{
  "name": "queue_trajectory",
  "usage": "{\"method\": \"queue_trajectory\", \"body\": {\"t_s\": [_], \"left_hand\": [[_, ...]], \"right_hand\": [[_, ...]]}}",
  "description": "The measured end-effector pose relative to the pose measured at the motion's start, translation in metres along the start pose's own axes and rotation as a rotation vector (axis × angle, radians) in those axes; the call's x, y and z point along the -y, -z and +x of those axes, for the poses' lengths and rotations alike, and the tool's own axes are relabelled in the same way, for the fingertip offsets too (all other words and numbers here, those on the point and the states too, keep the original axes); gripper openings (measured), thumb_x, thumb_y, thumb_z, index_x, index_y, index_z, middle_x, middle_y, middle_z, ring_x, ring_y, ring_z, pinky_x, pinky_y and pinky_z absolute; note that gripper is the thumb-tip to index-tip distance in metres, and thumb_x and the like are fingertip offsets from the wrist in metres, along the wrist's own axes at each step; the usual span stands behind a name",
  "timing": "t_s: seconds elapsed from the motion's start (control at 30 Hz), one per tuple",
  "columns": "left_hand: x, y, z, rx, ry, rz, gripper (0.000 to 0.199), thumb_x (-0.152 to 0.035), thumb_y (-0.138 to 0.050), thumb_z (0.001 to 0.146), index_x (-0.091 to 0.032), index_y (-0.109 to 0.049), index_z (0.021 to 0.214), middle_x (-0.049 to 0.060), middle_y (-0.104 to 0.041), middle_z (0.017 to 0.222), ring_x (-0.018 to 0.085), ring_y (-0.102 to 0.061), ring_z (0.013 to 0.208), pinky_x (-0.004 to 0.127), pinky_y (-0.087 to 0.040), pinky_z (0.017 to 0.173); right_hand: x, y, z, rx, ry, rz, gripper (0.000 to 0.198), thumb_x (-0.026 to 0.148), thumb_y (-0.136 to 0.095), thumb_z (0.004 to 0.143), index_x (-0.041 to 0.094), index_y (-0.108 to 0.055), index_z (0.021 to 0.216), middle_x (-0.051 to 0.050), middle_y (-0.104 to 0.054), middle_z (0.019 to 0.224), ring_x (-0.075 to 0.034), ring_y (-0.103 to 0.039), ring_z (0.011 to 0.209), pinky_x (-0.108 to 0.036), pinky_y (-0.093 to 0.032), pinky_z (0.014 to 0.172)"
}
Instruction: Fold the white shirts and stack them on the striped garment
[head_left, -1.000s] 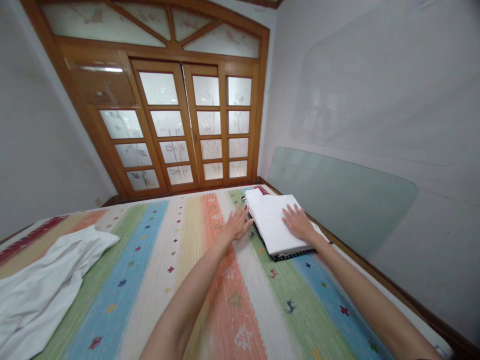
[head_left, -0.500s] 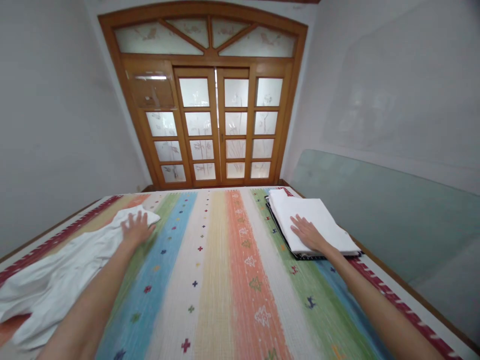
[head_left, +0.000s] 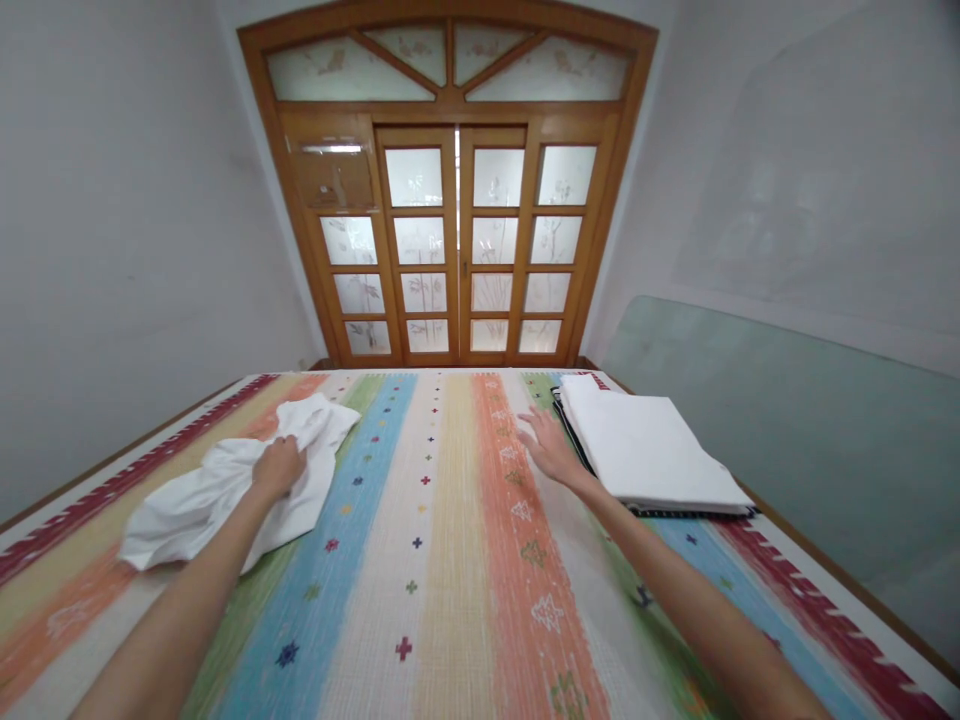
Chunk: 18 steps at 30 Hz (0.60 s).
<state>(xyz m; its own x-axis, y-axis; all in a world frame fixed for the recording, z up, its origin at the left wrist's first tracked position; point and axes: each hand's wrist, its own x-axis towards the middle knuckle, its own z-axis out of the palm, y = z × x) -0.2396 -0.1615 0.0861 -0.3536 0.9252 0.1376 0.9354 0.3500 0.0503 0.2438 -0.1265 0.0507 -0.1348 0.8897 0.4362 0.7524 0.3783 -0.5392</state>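
A rumpled white garment or cloth lies bunched on the left side of the striped bedspread. My left hand has its fingers closed on a fold of it. Toward the right, my right hand is above the orange and white stripes, fingers spread, holding nothing. Just beside that hand sits a neat stack of folded white fabric, with a dark folded piece showing along its lower edge.
Patterned stripes cover the bed, with dark red bands near both sides. A pale green headboard or panel rises along the right wall. Wooden doors with glass panes stand beyond the far edge.
My left hand has gone from lying flat to gripping the white cloth, which has bunched up and shifted right. My right hand has lifted off the folded stack and moved left.
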Motion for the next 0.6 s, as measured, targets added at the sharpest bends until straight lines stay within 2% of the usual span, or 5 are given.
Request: {"method": "queue_trajectory", "body": {"t_s": [0.1, 0.2, 0.3, 0.47, 0.6], "left_hand": [[-0.038, 0.001, -0.011, 0.054, -0.114, -0.050, 0.038, -0.028, -0.030, 0.092, -0.008, -0.058, 0.109, 0.024, -0.064, 0.113, 0.031, -0.063, 0.104, 0.037, -0.046, 0.086], [-0.082, -0.004, -0.033, 0.098, -0.283, -0.169, 0.029, -0.027, -0.036, 0.091, -0.012, -0.059, 0.101, 0.020, -0.067, 0.107, 0.028, -0.063, 0.103, 0.035, -0.044, 0.088], [-0.122, -0.011, -0.061, 0.142, -0.444, -0.351, 0.021, -0.031, -0.044, 0.087, -0.017, -0.059, 0.093, 0.012, -0.068, 0.101, 0.025, -0.062, 0.097, 0.033, -0.044, 0.086], [-0.155, -0.014, -0.083, 0.377, -0.729, -0.655, 0.044, -0.056, -0.041, 0.087, -0.019, -0.060, 0.074, 0.002, -0.066, 0.075, 0.020, -0.060, 0.074, 0.029, -0.046, 0.071], [-0.156, -0.016, -0.072, 0.130, -0.590, -0.662, 0.049, -0.050, -0.065, 0.073, -0.016, -0.061, 0.108, 0.010, -0.066, 0.111, 0.025, -0.061, 0.102, 0.033, -0.046, 0.088]], "right_hand": [[0.045, -0.031, 0.003, 0.135, 0.050, 0.361, 0.036, 0.042, -0.052, 0.085, 0.022, -0.065, 0.111, -0.010, -0.061, 0.127, -0.027, -0.050, 0.124, -0.046, -0.033, 0.108], [0.080, -0.064, 0.005, 0.322, -0.133, 0.697, 0.025, 0.043, -0.060, 0.079, 0.023, -0.066, 0.092, -0.006, -0.069, 0.103, -0.024, -0.061, 0.100, -0.039, -0.048, 0.089], [0.101, -0.092, 0.011, 0.434, -0.398, 0.919, 0.025, 0.045, -0.065, 0.076, 0.021, -0.062, 0.083, -0.004, -0.068, 0.083, -0.020, -0.062, 0.075, -0.033, -0.050, 0.064], [0.104, -0.117, 0.025, 0.273, -0.489, 0.887, 0.016, 0.030, -0.069, 0.063, 0.018, -0.057, 0.064, 0.001, -0.058, 0.059, -0.015, -0.053, 0.059, -0.026, -0.042, 0.053], [0.088, -0.118, 0.026, 0.207, -0.427, 0.965, 0.018, 0.016, -0.061, 0.054, 0.017, -0.063, 0.072, 0.001, -0.066, 0.071, -0.015, -0.056, 0.067, -0.024, -0.043, 0.059]]}}
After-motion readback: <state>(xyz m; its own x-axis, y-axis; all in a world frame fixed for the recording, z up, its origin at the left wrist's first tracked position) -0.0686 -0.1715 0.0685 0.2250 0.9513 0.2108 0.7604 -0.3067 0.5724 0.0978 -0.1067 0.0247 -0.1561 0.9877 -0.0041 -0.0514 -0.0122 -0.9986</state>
